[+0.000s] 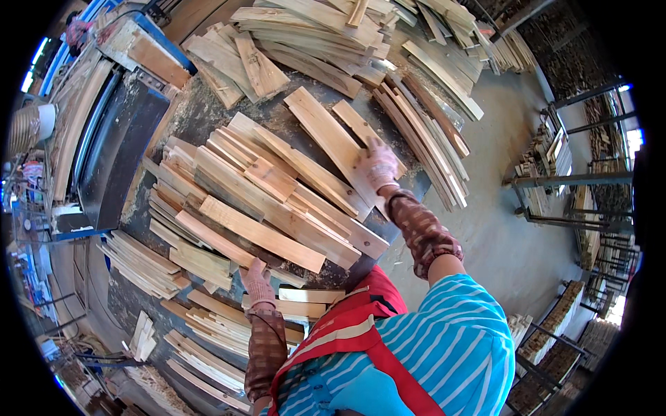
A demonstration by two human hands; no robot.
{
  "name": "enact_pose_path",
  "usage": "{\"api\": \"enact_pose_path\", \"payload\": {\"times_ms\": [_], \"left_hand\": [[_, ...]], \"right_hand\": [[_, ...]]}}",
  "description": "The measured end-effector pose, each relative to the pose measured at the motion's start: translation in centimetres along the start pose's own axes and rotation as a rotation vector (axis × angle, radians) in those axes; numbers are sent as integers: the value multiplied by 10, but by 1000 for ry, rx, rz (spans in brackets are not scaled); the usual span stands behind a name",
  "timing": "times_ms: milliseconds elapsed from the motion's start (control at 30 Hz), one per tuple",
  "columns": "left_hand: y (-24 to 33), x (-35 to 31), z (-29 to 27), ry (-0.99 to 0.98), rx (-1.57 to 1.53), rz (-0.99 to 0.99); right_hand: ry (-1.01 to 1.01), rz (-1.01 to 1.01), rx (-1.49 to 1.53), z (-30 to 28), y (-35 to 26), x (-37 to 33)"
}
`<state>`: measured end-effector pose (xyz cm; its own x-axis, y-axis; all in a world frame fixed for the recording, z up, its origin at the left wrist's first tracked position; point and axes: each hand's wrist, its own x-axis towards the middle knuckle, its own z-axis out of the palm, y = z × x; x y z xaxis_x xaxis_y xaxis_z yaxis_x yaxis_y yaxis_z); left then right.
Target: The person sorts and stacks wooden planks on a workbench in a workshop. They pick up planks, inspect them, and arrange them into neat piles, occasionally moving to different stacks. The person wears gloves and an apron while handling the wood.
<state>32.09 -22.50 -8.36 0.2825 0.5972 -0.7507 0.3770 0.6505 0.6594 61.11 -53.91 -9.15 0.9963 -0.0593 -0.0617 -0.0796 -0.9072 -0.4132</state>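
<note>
My left hand point(258, 284), in a pale pinkish glove, closes on the near end of a narrow reddish wooden board point(215, 239). A lighter, wider board point(260, 232) lies just beyond it. My right hand point(379, 166), gloved the same way, reaches out farther and to the right. Its fingers lie stretched over a broad pale plank point(322, 132) and the shorter narrow plank point(350, 119) beside it. Between my hands, many loose boards point(277, 208) overlap in a slanting heap. Brown patterned sleeves cover both my forearms.
A dark sawdust-strewn table point(184, 111) carries the boards. At the left stands a blue-framed machine with a dark curved panel point(125, 156). Larger board piles point(305, 35) lie at the far side, and stacked strips point(423, 145) line the right edge. Metal racks point(576, 180) stand farther right.
</note>
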Motion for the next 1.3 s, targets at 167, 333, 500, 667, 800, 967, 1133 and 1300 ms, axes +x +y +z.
{"api": "enact_pose_path", "payload": {"times_ms": [167, 333, 500, 667, 800, 967, 1133, 1300], "left_hand": [[7, 1, -9, -59, 17, 61], [28, 4, -24, -117, 6, 83], [46, 1, -41, -99, -92, 82], [40, -8, -48, -101, -300, 68], [16, -7, -60, -225, -516, 53], [12, -41, -42, -301, -453, 123], [4, -54, -39, -290, -796, 36], [7, -76, -89, -282, -540, 132]], "right_hand": [[-76, -54, -143, 1, 55, 15], [-192, 14, -235, 0, 61, 24], [-62, 23, 349, 5, 60, 25], [-190, 33, 925, -2, -25, -16], [-358, -169, 1027, 9, -99, -78], [-633, -340, 1118, 32, -192, -181], [-657, -796, 403, 34, -228, -259], [-805, -727, 729, 38, -193, -282]]}}
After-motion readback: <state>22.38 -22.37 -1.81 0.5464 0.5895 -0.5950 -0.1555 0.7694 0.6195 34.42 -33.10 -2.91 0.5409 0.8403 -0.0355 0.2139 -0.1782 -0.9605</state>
